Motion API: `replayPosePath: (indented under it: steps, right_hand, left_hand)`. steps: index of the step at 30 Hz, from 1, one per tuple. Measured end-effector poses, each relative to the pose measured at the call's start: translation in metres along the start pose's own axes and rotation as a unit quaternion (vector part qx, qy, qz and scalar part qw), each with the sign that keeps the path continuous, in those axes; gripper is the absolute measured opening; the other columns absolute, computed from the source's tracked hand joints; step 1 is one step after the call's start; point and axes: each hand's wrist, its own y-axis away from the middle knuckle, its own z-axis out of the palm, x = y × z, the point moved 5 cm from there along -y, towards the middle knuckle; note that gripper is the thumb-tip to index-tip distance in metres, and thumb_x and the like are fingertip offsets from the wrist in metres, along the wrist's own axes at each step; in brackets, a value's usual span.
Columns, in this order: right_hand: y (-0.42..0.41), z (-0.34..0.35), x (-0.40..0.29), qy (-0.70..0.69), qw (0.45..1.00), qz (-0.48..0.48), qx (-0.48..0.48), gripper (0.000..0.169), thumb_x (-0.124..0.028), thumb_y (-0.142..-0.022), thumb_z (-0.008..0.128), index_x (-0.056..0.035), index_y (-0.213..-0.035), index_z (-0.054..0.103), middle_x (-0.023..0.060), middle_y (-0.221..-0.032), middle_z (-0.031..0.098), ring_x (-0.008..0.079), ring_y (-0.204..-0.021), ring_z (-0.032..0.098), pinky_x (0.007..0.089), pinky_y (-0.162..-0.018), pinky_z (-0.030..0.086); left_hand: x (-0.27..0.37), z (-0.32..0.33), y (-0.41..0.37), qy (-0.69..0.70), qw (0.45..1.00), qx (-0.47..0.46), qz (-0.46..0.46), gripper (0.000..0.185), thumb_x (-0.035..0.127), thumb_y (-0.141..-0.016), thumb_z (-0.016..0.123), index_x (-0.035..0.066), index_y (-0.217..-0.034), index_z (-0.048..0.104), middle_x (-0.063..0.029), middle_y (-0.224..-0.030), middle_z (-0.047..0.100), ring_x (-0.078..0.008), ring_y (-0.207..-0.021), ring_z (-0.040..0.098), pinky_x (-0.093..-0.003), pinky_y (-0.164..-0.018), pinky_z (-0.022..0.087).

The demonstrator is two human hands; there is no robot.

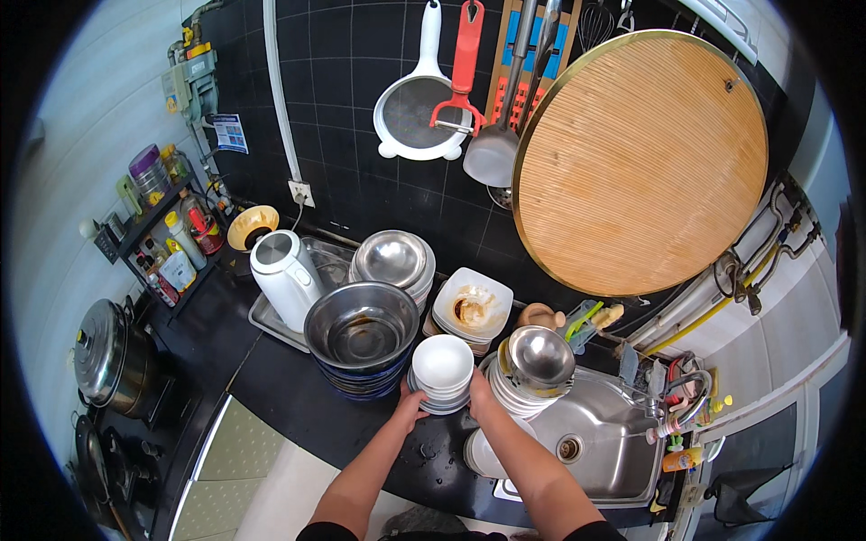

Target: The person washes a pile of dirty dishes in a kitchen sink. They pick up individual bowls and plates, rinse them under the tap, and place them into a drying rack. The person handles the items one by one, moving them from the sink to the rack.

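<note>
Both my hands hold a stack of dishes at the middle of the black counter. My left hand (410, 406) grips the stack's left side and my right hand (481, 393) its right side. White bowls (443, 362) sit on top of grey-rimmed plates (444, 408) in this stack. To its left stand stacked blue-edged dishes with a steel basin (362, 329) on top. Behind it is a pile of square white bowls (473, 303), the top one stained brown inside. On the right, a steel bowl (541, 355) tops a stack of plates. More white bowls (492, 452) are partly hidden by my right forearm.
A steel sink (599, 433) lies to the right, with a faucet (690, 392). A white electric kettle (287, 280) stands upside down on a metal tray (260, 314). A large pot (111, 358) stands far left. A round board (639, 162) and utensils hang behind.
</note>
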Motion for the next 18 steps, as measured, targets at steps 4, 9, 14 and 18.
replayPosePath:
  steps: [4, 9, 14, 18]
  right_hand:
    - [0.006, 0.002, 0.005, 0.012, 1.0, 0.002, 0.011, 0.045, -0.04, -0.087, 0.03, -0.0108, -0.118, 0.045, 0.0074, -0.115, 0.052, 0.0221, -0.105, 0.047, 0.0357, -0.086, 0.036]
    - [-0.054, -0.018, 0.026, 0.098, 0.995, -0.016, -0.027, 0.044, -0.039, -0.087, 0.029, -0.0086, -0.114, 0.046, 0.0104, -0.112, 0.053, 0.0235, -0.102, 0.05, 0.0363, -0.084, 0.039]
    - [-0.045, -0.007, 0.018, 0.169, 0.983, -0.013, -0.063, 0.045, -0.04, -0.087, 0.029, -0.0085, -0.115, 0.042, 0.0109, -0.109, 0.053, 0.0219, -0.098, 0.051, 0.0362, -0.081, 0.041]
    - [-0.026, -0.002, 0.013, 0.261, 0.965, -0.012, -0.036, 0.047, -0.042, -0.087, 0.025, -0.0089, -0.113, 0.046, 0.01, -0.107, 0.053, 0.0215, -0.091, 0.05, 0.0378, -0.076, 0.039]
  left_hand:
    - [-0.004, -0.005, 0.007, -0.006, 1.0, -0.009, -0.005, 0.084, 0.011, -0.065, 0.049, 0.025, -0.134, 0.004, -0.0096, -0.133, 0.025, -0.0299, -0.116, 0.034, -0.0494, -0.08, 0.041]
    - [-0.006, -0.001, 0.018, -0.027, 0.999, 0.012, -0.013, 0.085, 0.01, -0.066, 0.049, 0.023, -0.134, 0.001, -0.01, -0.133, 0.025, -0.0299, -0.116, 0.036, -0.0476, -0.079, 0.042]
    - [-0.013, -0.009, 0.019, -0.005, 1.0, 0.014, -0.002, 0.084, 0.008, -0.067, 0.049, 0.022, -0.134, -0.001, -0.0101, -0.133, 0.024, -0.0298, -0.115, 0.037, -0.0461, -0.078, 0.044]
    - [-0.016, -0.016, 0.023, 0.008, 1.0, 0.013, 0.005, 0.084, 0.01, -0.067, 0.049, 0.023, -0.135, 0.001, -0.011, -0.132, 0.025, -0.0306, -0.115, 0.035, -0.0447, -0.076, 0.043]
